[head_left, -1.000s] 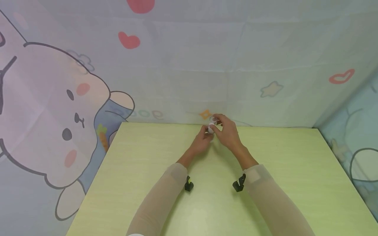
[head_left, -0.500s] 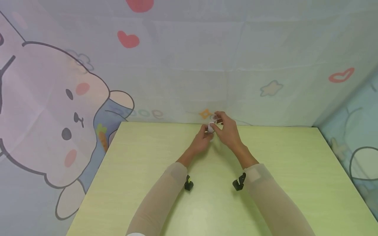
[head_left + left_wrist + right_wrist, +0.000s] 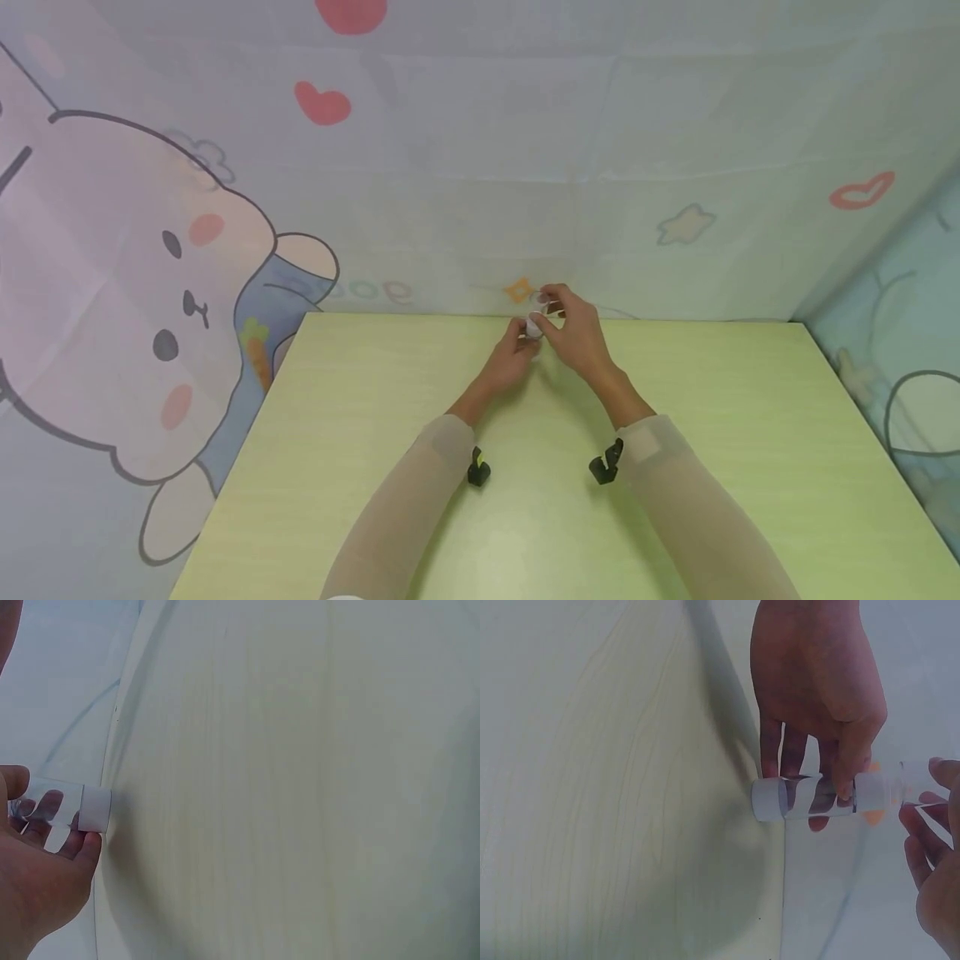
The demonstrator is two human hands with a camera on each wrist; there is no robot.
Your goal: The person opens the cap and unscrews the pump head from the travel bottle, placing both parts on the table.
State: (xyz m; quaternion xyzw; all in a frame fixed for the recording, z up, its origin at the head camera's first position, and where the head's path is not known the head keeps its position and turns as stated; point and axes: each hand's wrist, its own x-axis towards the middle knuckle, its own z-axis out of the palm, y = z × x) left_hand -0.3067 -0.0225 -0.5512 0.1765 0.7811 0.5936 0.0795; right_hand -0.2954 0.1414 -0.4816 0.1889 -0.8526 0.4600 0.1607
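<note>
Over the table's far edge, my two hands hold a pair of small clear cylindrical pieces with white parts, end to end. My left hand (image 3: 512, 360) grips the lower clear cylinder (image 3: 801, 799), fingers showing through its wall and its white end (image 3: 766, 800) toward the table. My right hand (image 3: 581, 333) holds the upper clear piece, thumb on its white band (image 3: 870, 792) side and fingers curled about the clear end (image 3: 915, 778). In the left wrist view the white end (image 3: 94, 809) sits beyond my left fingers. The join between the pieces is partly hidden by fingers.
The pale yellow-green table (image 3: 360, 433) spreads below both arms. Behind it hangs a printed cloth (image 3: 465, 125) with hearts, a star and a cartoon animal. Dark wrist mounts stick out from the left sleeve (image 3: 393, 508) and right sleeve (image 3: 690, 492).
The right hand's fingers have shifted slightly up and away around the upper clear piece. The left hand keeps its grip in nearly the same place; the head view has shifted a little.
</note>
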